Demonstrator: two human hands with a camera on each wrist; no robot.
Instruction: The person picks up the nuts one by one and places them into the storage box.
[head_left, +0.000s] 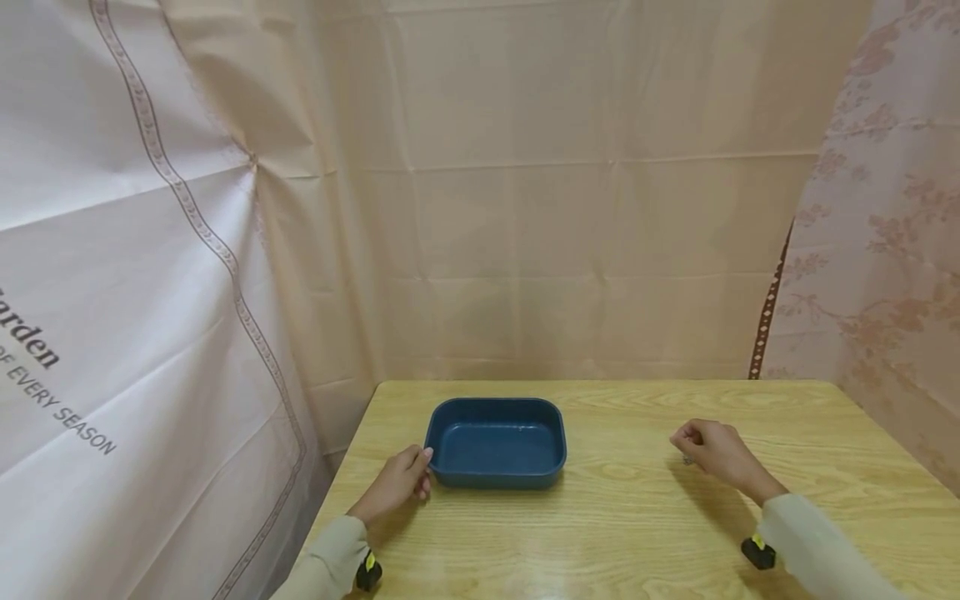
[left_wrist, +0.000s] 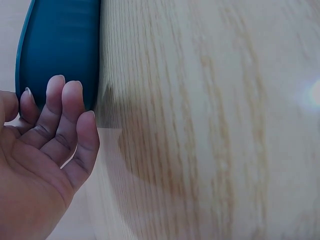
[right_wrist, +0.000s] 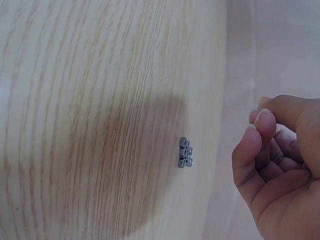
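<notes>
A dark blue rectangular dish with rounded corners sits on the wooden table, its inside bare. At the dish's left end, my left hand pinches the rim between thumb and forefinger; the other fingers bend loosely beside the outer wall, as the left wrist view shows. Over the right half of the table hovers my right hand, fingers curled and fingertips drawn together, with nothing visible between them. Below it lies a small cluster of metal nuts, set close together on the wood and partly hidden by the hand in the head view.
The light wooden table has rounded far corners. Beige cloth hangs behind it, with a printed white cloth at left and a floral one at right. Each wrist carries a small black strap-on device.
</notes>
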